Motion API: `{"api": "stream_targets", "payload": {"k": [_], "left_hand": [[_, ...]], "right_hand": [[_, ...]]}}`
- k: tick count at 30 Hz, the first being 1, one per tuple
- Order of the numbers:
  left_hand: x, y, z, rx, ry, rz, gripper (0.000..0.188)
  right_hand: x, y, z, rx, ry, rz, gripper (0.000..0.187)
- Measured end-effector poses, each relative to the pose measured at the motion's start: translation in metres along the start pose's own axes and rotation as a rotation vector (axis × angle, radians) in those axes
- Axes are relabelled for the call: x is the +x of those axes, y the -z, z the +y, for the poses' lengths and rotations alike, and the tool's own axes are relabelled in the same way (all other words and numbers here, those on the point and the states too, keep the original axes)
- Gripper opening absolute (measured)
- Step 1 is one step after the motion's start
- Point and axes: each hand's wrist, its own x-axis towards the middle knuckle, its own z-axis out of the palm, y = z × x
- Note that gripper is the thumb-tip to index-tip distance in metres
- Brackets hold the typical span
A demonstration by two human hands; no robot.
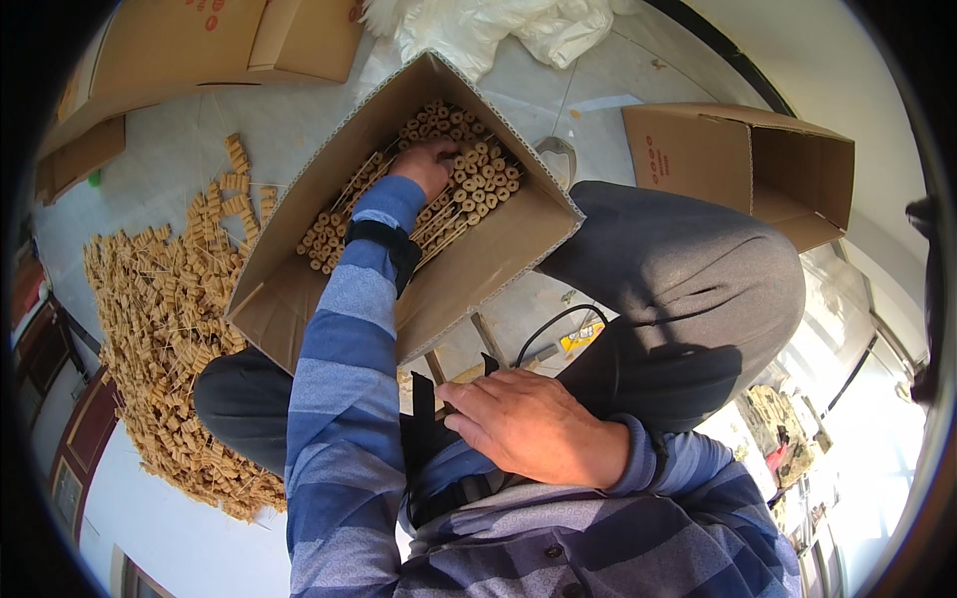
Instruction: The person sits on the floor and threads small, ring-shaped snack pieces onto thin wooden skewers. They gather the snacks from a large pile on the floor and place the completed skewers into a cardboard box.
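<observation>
My left hand (423, 167) reaches deep into an open cardboard box (478, 289). Its fingers are bent down against skewers of tan, ring-shaped rolls (485, 177), with the fingertips partly hidden among them. More of these skewers are stacked in the box, hollow roll ends facing up and thin sticks lying between the groups. A dark band circles my left wrist. Over my lap, at the near side of the box, my right hand (533, 427) has its fingers curled together beside a black strap (423, 399). What those fingers hold, if anything, is hidden.
A large heap of skewered rolls (169, 349) spreads over the floor at left. Cardboard boxes (688, 159) stand at far right and far left. White plastic bags (498, 30) lie behind the box. My bent knee (698, 279) flanks it; a yellow packet (581, 337) lies nearby.
</observation>
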Motion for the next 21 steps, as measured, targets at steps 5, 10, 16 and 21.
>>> {"api": "stream_targets", "payload": {"k": [5,10,16,21], "left_hand": [[0.008,-0.003,-0.022,-0.068,-0.003,-0.030,0.041],[0.013,0.003,-0.034,0.048,0.026,-0.053,0.043],[0.006,0.007,-0.024,-0.059,-0.038,-0.223,0.058],[-0.007,0.006,-0.023,-0.087,-0.163,-0.108,0.062]], "right_hand": [[-0.003,0.002,0.002,0.010,-0.025,-0.059,0.035],[-0.003,0.002,0.002,0.017,-0.014,-0.047,0.036],[-0.002,0.004,0.002,0.018,-0.022,-0.050,0.036],[-0.001,0.004,0.000,-0.004,-0.028,-0.071,0.036]]}}
